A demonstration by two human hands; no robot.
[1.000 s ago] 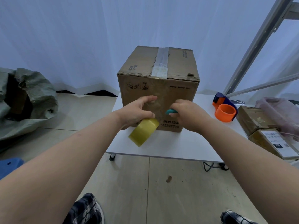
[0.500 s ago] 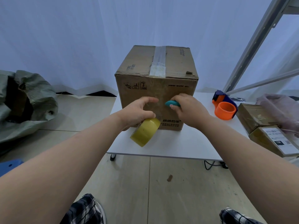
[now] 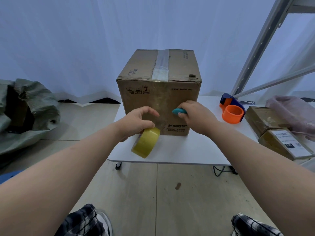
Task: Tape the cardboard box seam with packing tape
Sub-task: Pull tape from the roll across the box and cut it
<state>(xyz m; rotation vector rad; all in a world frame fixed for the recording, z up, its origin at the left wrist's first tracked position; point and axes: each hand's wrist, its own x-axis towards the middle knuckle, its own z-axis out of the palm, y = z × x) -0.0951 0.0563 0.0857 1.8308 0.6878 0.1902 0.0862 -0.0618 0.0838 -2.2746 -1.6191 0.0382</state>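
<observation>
Both hands reach forward to the near face of the cardboard box (image 3: pixel 159 92), which stands upright on the white tabletop (image 3: pixel 187 150) directly beyond them. The left hand (image 3: pixel 136 120) grips the yellow roll of packing tape (image 3: pixel 145 142), which hangs tilted under its palm with thumb and fingers curled over its upper edge; the roll sits just in front of the box's lower left part, and whether it touches the cardboard cannot be told. The right hand (image 3: pixel 196 114) is closed around a small teal tool (image 3: pixel 178 111), whose rounded end pokes out past the fingers and sits against, or just in front of, the box face, level with the left hand's fingertips. Above both hands, a strip of clear tape (image 3: pixel 162 65) runs along the seam on the box top and ends at its near edge. To the right of the right hand, well apart from it, an orange and blue tape dispenser (image 3: pixel 231 110) rests on the tabletop, with two smaller cardboard parcels (image 3: pixel 272 130) further right. Far to the left of the left hand, a grey-green sack (image 3: pixel 29 108) lies on the floor.
</observation>
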